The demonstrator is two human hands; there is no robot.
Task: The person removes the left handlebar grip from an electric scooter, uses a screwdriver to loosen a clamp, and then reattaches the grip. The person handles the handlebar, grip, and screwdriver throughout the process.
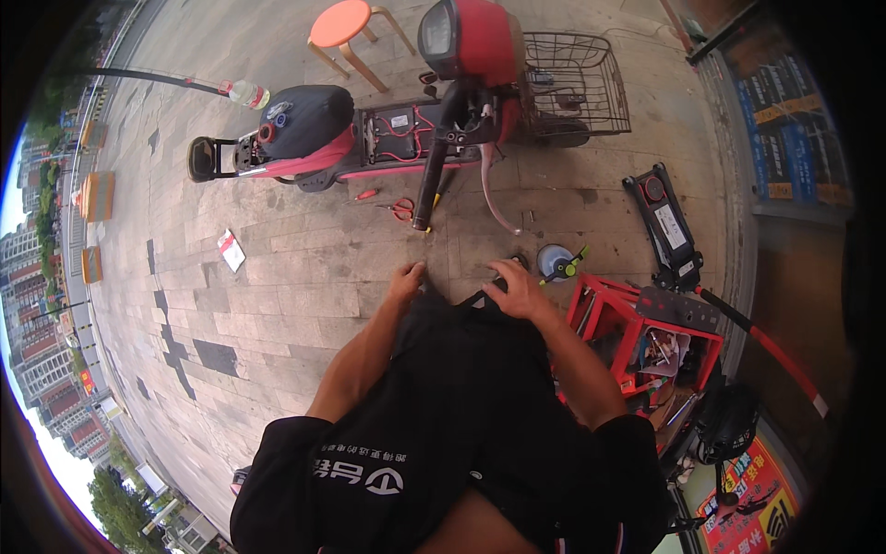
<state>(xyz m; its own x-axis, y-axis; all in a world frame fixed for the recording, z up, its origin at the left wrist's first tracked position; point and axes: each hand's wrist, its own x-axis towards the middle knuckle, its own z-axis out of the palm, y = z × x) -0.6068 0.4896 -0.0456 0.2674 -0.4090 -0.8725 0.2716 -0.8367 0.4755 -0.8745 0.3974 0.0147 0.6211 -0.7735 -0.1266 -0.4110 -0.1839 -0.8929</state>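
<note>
My left hand [407, 281] is closed beside the front of my black shirt [443, 369]; what its fingers hold, if anything, is hidden. Slightly farther right, my right hand [520, 294] is curled at a dark strap-like edge, and its grip is partly hidden. Beyond both hands stands a red electric scooter [309, 159], its floor compartment [399, 132] uncovered with red wires showing. A black handlebar grip [430, 189] points toward me. On the ground below it lie red-handled scissors or pliers [402, 210] and a small red tool [367, 195].
A red tool rack [628, 346] stands right, before a floor jack [666, 226] with a red-and-black handle. Near my right hand is a round pale-blue container [555, 261] with a green-handled tool. An orange stool [341, 23] stands behind the scooter. A white-and-red packet [231, 250] lies left.
</note>
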